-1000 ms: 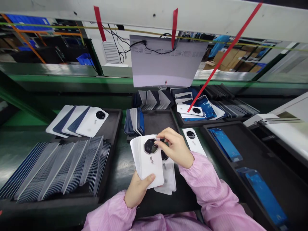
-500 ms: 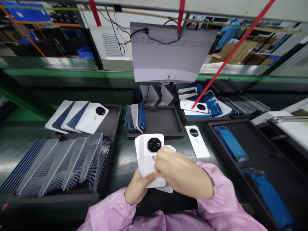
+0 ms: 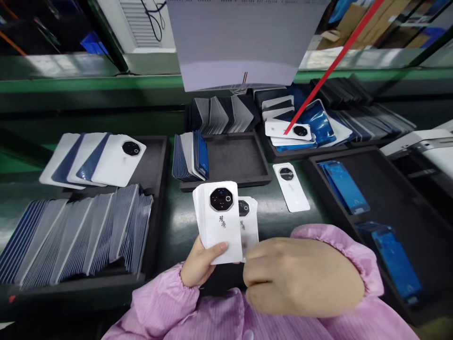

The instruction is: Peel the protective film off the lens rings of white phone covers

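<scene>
Green bench [image 3: 184, 226] under a hanging grey panel [image 3: 244, 42], black foam trays all round. Left tray [image 3: 155, 156]: white and blue phone back covers fanned flat at the back [image 3: 106, 163], a long row of covers standing on edge in front [image 3: 78, 236]. Middle tray [image 3: 237, 163]: small upright batch of covers at its left end [image 3: 191, 156], rest bare. Tray behind it holds more upright covers [image 3: 222, 113]. Back-right tray: loose white covers over blue-filmed pieces [image 3: 293, 132]. Right tray [image 3: 382, 189]: blue-filmed panels lying flat [image 3: 347, 186]. One white cover [image 3: 292, 186] lies alone on the bench between middle and right trays. Left hand [image 3: 201, 262] grips a stack of white back covers [image 3: 219, 222] from below, thumb across the bottom edge, camera ring facing up, held over the bench in front of the middle tray. Right hand [image 3: 300, 276] is curled, fingertips pinching the lower edge of a second cover [image 3: 247, 226] tucked just behind the stack. Versus half a second ago: right hand dropped lower and nearer the camera, uncovering the stack face; the view tilted down, so the trays sit higher in frame.
</scene>
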### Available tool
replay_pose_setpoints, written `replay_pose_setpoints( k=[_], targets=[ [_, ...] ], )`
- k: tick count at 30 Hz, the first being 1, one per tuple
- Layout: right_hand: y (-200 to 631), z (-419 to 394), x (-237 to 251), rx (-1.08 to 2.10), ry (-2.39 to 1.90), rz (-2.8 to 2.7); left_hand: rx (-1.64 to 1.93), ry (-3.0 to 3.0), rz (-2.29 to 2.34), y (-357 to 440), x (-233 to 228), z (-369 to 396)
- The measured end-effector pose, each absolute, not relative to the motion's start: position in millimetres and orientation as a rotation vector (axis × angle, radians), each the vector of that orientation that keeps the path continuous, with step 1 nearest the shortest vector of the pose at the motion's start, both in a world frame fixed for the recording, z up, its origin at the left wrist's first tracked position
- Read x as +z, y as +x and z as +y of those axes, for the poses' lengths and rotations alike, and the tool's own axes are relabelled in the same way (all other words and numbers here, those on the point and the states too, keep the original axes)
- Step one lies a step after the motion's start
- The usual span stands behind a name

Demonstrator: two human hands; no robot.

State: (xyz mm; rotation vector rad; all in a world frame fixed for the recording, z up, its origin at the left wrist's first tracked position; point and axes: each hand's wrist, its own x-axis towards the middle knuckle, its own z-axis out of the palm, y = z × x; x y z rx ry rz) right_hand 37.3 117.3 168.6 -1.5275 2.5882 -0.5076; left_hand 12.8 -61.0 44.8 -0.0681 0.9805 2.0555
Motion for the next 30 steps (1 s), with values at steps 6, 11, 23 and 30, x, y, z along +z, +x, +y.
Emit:
replay_pose_setpoints(
  k=[6, 11, 23, 30],
  targets=[
    [36.1, 118.7, 169.1, -0.575, -1.515, 2.592, 2.050, -0.057, 1.007, 14.0, 44.9, -62.1],
    [31.2, 119.7, 173.3, -0.729, -1.452, 2.572, 2.053, -0.052, 1.006, 14.4, 43.9, -61.7],
    [-22.1, 140.9, 147.0, -1.118, -0.794, 3.002, 1.983, -0.072, 1.089, 16.7, 40.8, -62.8],
    [-26.3, 137.8, 141.6, -1.093, -0.806, 2.975, 1.971, -0.064, 1.101, 17.5, 38.7, -62.6]
  ],
)
